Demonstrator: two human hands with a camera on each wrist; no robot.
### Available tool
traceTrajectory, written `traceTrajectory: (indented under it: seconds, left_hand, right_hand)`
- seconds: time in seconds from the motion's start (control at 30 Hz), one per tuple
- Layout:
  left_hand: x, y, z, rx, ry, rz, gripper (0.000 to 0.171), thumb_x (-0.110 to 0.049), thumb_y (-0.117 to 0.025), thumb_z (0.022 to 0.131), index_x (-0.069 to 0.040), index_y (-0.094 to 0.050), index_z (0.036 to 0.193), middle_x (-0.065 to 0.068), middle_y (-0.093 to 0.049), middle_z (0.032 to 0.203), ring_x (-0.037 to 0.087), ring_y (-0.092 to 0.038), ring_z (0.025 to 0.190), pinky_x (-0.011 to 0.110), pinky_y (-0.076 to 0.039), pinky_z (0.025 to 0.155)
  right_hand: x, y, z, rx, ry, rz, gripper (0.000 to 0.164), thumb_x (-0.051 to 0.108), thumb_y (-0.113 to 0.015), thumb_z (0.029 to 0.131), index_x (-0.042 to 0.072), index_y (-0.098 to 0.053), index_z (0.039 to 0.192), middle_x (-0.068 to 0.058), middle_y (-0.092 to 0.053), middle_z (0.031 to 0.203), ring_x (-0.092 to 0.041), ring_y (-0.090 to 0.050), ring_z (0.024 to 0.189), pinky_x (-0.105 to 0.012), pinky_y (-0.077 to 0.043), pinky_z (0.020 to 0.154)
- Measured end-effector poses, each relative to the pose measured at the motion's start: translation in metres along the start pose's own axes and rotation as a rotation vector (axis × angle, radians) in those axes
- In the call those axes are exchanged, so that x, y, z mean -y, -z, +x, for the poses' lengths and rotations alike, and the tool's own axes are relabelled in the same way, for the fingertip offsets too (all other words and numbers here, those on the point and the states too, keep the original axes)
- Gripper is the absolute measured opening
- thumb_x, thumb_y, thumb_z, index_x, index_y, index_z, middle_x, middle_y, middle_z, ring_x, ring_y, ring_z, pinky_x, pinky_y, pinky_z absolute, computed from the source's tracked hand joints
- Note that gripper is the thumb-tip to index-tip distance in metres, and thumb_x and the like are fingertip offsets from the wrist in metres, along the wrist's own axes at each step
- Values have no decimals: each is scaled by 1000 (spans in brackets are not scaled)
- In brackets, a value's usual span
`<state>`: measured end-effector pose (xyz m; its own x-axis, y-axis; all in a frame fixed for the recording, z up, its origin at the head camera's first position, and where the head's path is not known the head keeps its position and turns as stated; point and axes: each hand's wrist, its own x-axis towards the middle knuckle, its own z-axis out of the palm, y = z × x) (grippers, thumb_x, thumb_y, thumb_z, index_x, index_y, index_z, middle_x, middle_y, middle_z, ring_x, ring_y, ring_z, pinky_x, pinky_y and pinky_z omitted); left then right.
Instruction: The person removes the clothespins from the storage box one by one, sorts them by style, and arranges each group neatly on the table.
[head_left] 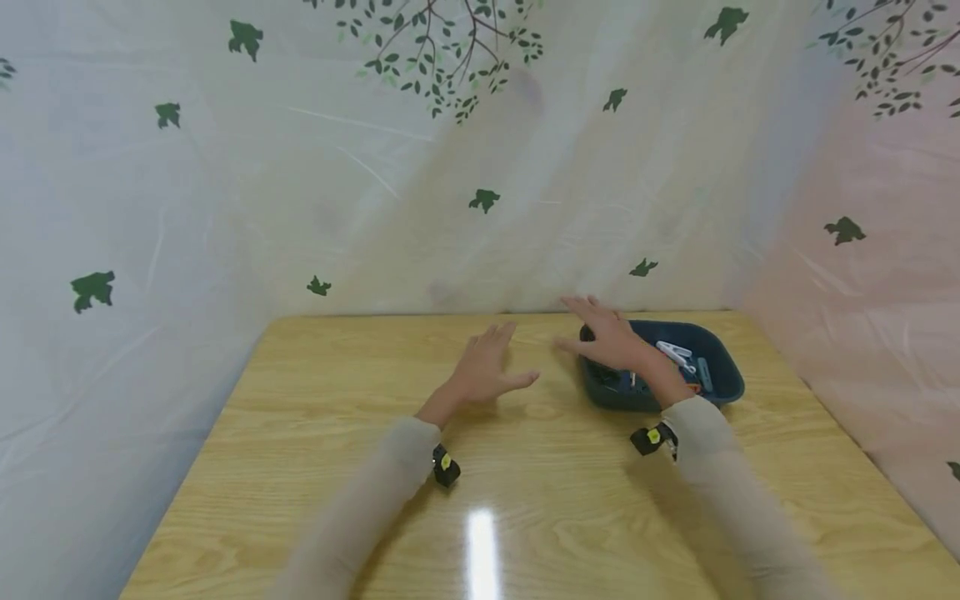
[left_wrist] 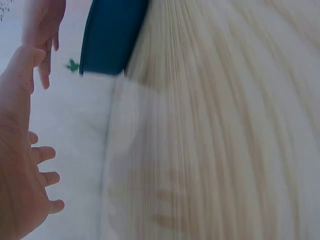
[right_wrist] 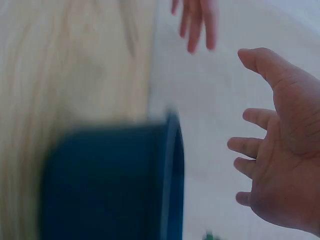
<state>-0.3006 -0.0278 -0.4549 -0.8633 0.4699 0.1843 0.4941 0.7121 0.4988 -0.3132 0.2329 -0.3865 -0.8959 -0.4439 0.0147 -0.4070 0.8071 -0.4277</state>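
My left hand point(head_left: 483, 369) hovers over the middle of the table, fingers spread and thumb out toward the right, holding nothing. Just left of the basin and partly over it is my right hand point(head_left: 609, 337), its fingers also extended and its palm bare in the right wrist view. The dark blue plastic basin point(head_left: 723, 367) stands at the table's back right. Inside it lie a white clip-like piece point(head_left: 675, 354), a blue-grey piece point(head_left: 703, 375) and a bit of orange; the right hand and wrist hide part of the contents.
The wooden table point(head_left: 315, 417) has a bright light reflection near its front. Behind it and at both sides hangs a pale sheet point(head_left: 375, 225) printed with leaves and branches. A small black camera sits on each wrist, as on the left one point(head_left: 446, 467).
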Motion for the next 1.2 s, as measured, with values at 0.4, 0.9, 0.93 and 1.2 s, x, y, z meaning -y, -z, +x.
traceTrajectory:
  seconds: [0.4, 0.9, 0.93, 1.2]
  left_hand:
    - [-52, -46, 28, 35, 49, -387, 121, -59, -82, 77, -18, -10, 165, 3, -21, 171, 26, -26, 156, 47, -28, 123]
    - [-65, -77, 42, 40, 57, -527, 123, -53, -86, 77, -23, -6, 165, -5, -14, 172, 20, -19, 158, 46, -25, 125]
    - [-66, -78, 43, 46, 61, -524, 123, -53, -85, 77, -23, -6, 165, -5, -14, 172, 20, -19, 158, 46, -25, 125]
    - [-69, -80, 44, 77, 63, -482, 122, -55, -84, 77, -20, -7, 165, -4, -14, 172, 20, -21, 157, 43, -25, 125]
  right_hand:
    - [-97, 59, -57, 42, -167, 108, 97, 47, -66, 96, 14, -7, 165, -29, -9, 168, -56, -13, 150, -76, -21, 111]
    - [-171, 68, -110, 102, -270, 280, 94, 34, -65, 100, -1, -5, 162, -39, -16, 161, -64, -21, 143, -76, -29, 106]
    - [-173, 68, -114, 116, -275, 288, 94, 34, -65, 100, -1, -4, 162, -39, -15, 162, -64, -20, 143, -76, -29, 106]
    - [-179, 68, -133, 202, -275, 302, 105, 29, -73, 93, 1, 0, 162, -37, -5, 164, -65, -14, 144, -79, -23, 106]
